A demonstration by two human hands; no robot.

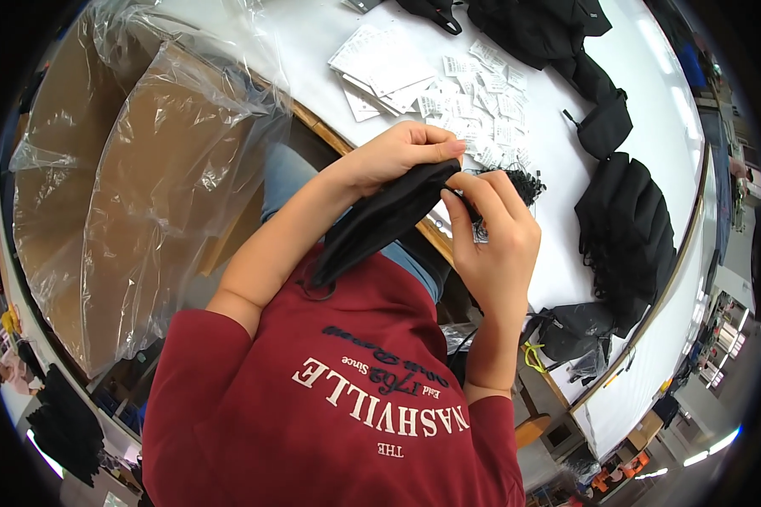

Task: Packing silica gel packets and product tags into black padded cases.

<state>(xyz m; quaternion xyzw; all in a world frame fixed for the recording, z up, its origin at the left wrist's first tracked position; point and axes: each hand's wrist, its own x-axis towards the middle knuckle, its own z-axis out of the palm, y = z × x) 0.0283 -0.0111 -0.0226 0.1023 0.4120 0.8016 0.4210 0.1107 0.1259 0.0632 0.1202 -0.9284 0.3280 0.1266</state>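
A flat, elongated black fabric pouch (379, 213) hangs slanted in front of my red shirt, with a thin cord loop at its lower end. My left hand (395, 158) grips its upper edge, the thumb pressed against the fingers at the tip. From the other side, my right hand (505, 235) pinches the upper end of the same pouch between thumb and index finger. Any small part between those fingertips is too small to make out. Just behind the right hand, a tangle of thin black cords (528, 184) lies on the white table (558, 241).
White cards (382, 72) are piled beside many scattered small printed labels (480, 106). Black bags (528, 29), a single black pouch (607, 125) and a row of black pouches (627, 224) lie farther right. On my left stand cardboard boxes under clear plastic (156, 182).
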